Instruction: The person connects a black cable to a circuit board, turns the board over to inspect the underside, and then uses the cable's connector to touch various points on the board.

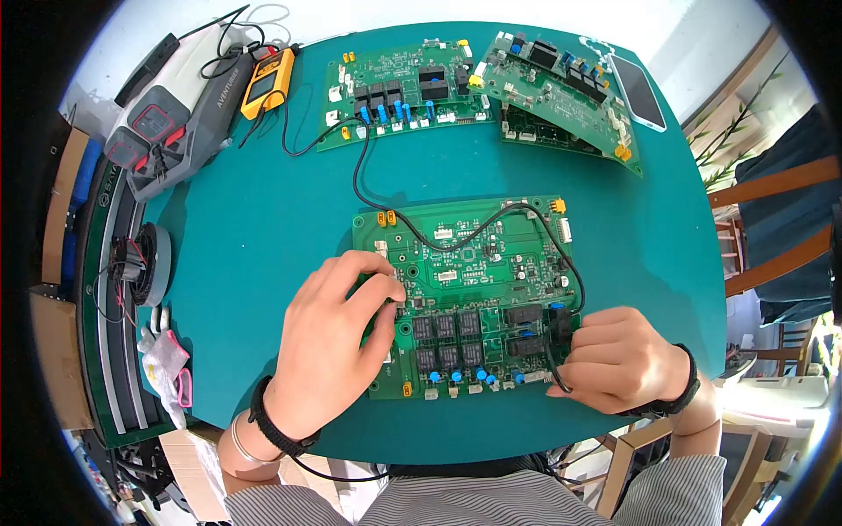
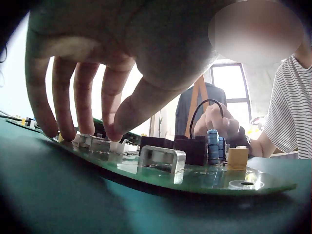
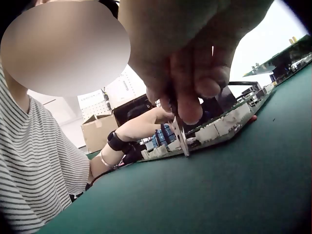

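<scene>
A large green circuit board (image 1: pixel 474 263) lies on the table in front of me, with black relays (image 1: pixel 445 326) and blue capacitors (image 1: pixel 456 377) toward its near edge. My left hand (image 1: pixel 338 320) arches over its left side, fingertips resting on small parts there. At the near right corner my right hand (image 1: pixel 624 359) pinches the end of a black test lead (image 1: pixel 576 267). In the right wrist view a flat metal tip (image 3: pixel 181 137) protrudes below these fingers, right at the white connectors (image 3: pixel 209 134) along the board's edge; the fingers partly hide it.
A yellow multimeter (image 1: pixel 267 83) with leads lies at the far left, beside a grey case (image 1: pixel 197 123). One more board (image 1: pixel 403 88) lies behind; stacked boards (image 1: pixel 561 96) and a phone (image 1: pixel 638 92) lie far right. Gloves (image 1: pixel 164 359) and a black reel (image 1: pixel 153 266) are left.
</scene>
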A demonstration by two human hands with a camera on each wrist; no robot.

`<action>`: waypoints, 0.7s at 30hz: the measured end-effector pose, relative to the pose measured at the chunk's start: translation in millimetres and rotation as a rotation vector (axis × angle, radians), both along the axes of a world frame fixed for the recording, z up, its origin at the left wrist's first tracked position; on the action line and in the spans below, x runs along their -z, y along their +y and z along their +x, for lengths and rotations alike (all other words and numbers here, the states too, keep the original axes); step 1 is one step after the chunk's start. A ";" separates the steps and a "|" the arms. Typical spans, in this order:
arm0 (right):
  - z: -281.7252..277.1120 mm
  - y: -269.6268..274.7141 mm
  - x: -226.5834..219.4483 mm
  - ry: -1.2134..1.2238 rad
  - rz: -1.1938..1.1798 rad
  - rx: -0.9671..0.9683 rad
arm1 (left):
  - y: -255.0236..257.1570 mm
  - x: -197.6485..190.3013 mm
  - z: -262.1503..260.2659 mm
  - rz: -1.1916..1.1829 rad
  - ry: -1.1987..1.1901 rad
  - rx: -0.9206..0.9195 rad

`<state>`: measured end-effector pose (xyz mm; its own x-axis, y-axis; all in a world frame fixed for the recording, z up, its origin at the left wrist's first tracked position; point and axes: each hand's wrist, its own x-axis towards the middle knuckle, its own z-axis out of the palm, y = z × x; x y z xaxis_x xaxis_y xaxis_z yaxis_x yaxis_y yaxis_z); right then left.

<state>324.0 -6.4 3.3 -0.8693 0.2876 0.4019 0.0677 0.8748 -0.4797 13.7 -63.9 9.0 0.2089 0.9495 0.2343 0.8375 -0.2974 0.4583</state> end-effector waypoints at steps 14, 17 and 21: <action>-0.2 -0.3 -2.4 0.022 0.032 0.034 | -0.1 -1.3 0.4 -0.008 0.002 0.002; -0.2 -0.2 -1.1 -0.014 -0.002 0.015 | 0.0 -1.2 0.2 -0.005 0.007 0.005; 0.0 -0.2 -3.4 0.005 0.026 0.036 | -0.2 -0.5 0.2 0.000 0.008 0.006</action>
<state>324.0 -6.6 6.7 -0.8567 0.3084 0.4136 0.0972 0.8838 -0.4576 13.9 -64.0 9.5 0.2163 0.9483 0.2325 0.8394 -0.3022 0.4517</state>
